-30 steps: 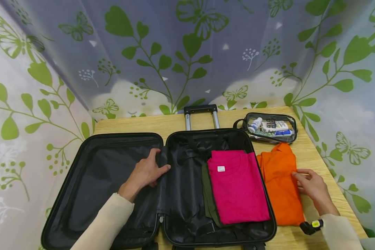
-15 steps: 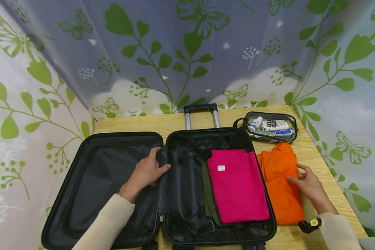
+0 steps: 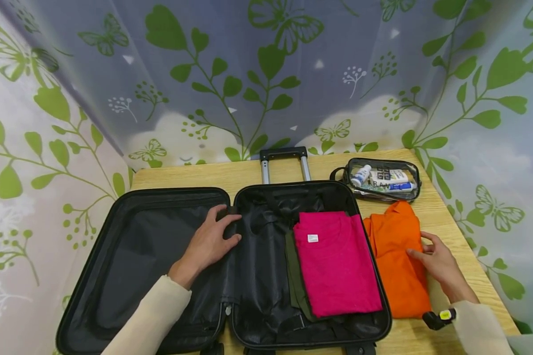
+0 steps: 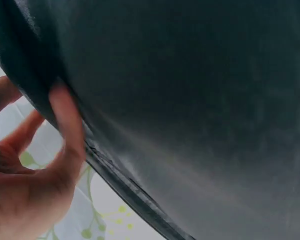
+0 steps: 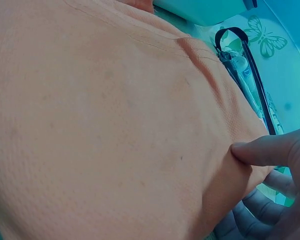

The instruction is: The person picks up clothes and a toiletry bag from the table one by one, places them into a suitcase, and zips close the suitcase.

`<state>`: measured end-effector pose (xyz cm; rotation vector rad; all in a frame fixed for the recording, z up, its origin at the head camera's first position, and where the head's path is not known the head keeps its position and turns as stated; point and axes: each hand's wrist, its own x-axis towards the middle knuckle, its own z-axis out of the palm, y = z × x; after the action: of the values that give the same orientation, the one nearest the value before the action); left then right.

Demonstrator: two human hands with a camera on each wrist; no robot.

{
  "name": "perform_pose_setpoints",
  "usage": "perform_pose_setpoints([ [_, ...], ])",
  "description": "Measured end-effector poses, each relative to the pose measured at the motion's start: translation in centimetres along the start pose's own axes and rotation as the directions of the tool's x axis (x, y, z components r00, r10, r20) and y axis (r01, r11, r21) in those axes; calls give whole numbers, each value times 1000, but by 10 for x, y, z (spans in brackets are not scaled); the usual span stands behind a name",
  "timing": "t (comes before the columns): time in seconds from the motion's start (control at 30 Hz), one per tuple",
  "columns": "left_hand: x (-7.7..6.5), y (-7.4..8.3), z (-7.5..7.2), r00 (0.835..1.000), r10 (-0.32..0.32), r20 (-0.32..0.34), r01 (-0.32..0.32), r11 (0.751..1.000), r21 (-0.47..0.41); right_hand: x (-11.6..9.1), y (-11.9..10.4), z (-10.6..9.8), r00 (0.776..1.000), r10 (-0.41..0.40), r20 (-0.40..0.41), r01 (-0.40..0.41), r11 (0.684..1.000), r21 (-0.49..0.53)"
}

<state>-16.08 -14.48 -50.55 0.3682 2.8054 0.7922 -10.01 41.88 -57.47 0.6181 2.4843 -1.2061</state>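
An open black suitcase (image 3: 264,276) lies with both halves spread flat. My left hand (image 3: 209,241) is over its middle divide, fingers spread and slightly bent, holding nothing. In the left wrist view the same hand (image 4: 45,170) is beside the dark lining (image 4: 200,110). Inside the right half lies a folded pink T-shirt (image 3: 337,271) on a dark green garment (image 3: 296,281). Right of the case lies a folded orange garment (image 3: 397,266). My right hand (image 3: 441,266) pinches its right edge, thumb on top; in the right wrist view the fingers go partly under the cloth (image 5: 115,125).
A clear toiletry pouch (image 3: 382,180) with black trim holds a small bottle and tubes, behind the orange garment. The suitcase's pull handle (image 3: 284,154) stands extended at the back. Patterned curtains (image 3: 266,88) enclose the wooden table (image 3: 186,176).
My right thumb has moved further onto the orange garment, and the fingers have gone to its edge. My left hand's fingers have spread a little at the divide. The clothes stay put.
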Motion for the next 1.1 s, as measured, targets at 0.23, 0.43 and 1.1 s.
perform_pose_setpoints([
  [0.23, -5, -4, 0, 986, 166, 23, -168, 977, 130, 0, 0, 0, 1000, 5, -4, -5, 1000, 0],
  [0.43, -11, -9, -1, 977, 200, 71, -207, 971, 120, 0, -2, 0, 1000, 14, -7, -14, 1000, -6],
  [1.1, -2, -33, 8, 956, 289, 58, -291, 956, 34, 3, 5, -1, 993, 44, 112, -65, 979, 193],
])
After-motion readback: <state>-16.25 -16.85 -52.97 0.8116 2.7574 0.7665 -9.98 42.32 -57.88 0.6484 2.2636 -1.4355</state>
